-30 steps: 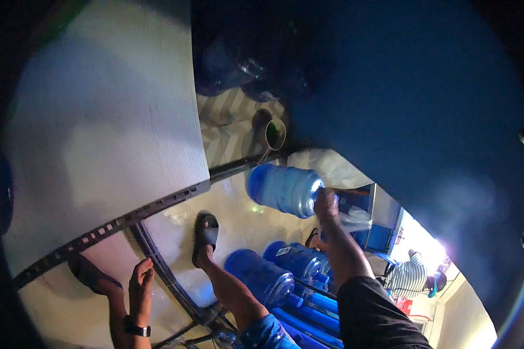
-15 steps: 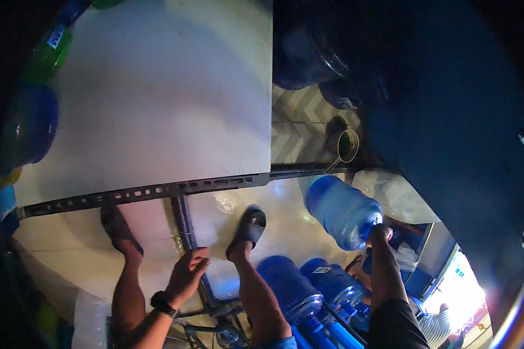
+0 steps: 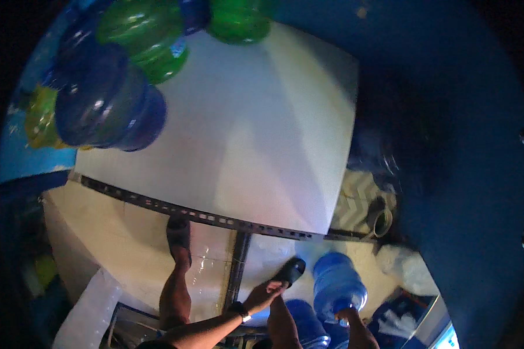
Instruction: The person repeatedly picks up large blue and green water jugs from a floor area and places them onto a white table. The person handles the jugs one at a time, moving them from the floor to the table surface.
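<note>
A large blue water jug (image 3: 339, 278) hangs over the floor at lower right, tilted with its neck toward me. My right hand (image 3: 348, 316) is closed around its neck. Near my right foot, my left hand (image 3: 266, 295) reaches out with loosely bent fingers, a dark band on its wrist. I see nothing in it. Another blue jug (image 3: 301, 320) stands low in the view, just left of the held one and partly hidden by my leg.
A white board-topped table (image 3: 227, 134) with a dark slotted metal edge (image 3: 183, 210) stands ahead. Blue (image 3: 108, 107) and green jugs (image 3: 239, 23) sit at its far left. A round strainer (image 3: 382, 223) lies at right, near a clear plastic bag (image 3: 407, 267). A dark bar (image 3: 237, 270) crosses the floor.
My view has shifted left and up, bringing more jugs on the table into sight. My left hand has moved right, toward the jug. The right hand still grips its jug, which hangs more upright in view.
</note>
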Tool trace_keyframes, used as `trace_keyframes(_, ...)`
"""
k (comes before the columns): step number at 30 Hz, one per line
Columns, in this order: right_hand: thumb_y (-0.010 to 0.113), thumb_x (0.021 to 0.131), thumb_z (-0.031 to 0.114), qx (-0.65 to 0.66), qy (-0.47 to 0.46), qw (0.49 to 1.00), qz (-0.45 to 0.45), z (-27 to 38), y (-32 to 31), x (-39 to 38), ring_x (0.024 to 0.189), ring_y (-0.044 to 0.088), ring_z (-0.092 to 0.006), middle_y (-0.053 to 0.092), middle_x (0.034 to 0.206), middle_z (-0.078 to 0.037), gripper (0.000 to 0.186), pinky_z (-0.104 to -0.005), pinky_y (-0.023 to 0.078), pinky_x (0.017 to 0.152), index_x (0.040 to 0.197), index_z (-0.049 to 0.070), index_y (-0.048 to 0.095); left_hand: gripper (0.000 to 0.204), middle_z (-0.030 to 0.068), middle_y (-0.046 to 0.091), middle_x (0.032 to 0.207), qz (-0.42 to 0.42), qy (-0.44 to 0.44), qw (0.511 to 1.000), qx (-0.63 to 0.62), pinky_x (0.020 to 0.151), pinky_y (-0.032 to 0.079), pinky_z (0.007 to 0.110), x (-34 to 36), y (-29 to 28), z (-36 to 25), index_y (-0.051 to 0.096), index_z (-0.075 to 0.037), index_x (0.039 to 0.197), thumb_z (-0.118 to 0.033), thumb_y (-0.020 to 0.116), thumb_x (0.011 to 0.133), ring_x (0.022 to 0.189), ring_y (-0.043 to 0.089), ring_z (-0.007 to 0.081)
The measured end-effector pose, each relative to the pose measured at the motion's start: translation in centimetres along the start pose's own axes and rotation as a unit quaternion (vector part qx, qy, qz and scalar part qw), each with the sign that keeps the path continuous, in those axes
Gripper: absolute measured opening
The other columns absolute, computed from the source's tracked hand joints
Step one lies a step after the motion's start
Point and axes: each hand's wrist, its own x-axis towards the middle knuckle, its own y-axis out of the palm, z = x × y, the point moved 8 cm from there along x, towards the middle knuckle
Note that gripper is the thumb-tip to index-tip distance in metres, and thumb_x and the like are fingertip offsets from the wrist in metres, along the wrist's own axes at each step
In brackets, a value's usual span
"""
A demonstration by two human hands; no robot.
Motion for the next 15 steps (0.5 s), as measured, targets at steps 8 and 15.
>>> trace_keyframes(8,0.071,0.085,0.042,0.017,-0.047,0.999,0.020,7.9,-2.7,-5.4,0.100,0.074,-0.0287,0.074,0.113,-0.010,0.046,-0.0471,0.061,0.078,0.119,0.011,0.070,0.055,0.0135,0.068,0.131,0.019,-0.027,0.998,0.047,0.107,0.047,0.035,0.4,1.0,3.0,0.063,-0.003,0.134,-0.049,0.058,0.103,0.123,0.064,0.0226)
trace_keyframes(15,0.069,0.085,0.041,0.009,-0.041,0.998,0.039,7.4,-4.7,-13.4,0.099,0.074,-0.0294,0.074,0.113,-0.012,0.045,-0.0467,0.061,0.079,0.119,0.010,0.069,0.102,0.0146,0.029,0.163,-0.066,-0.265,0.932,-0.236,0.104,0.039,0.072,-1.8,-1.6,6.7,0.027,-0.020,0.161,-0.081,0.058,0.085,0.143,0.034,0.0448)
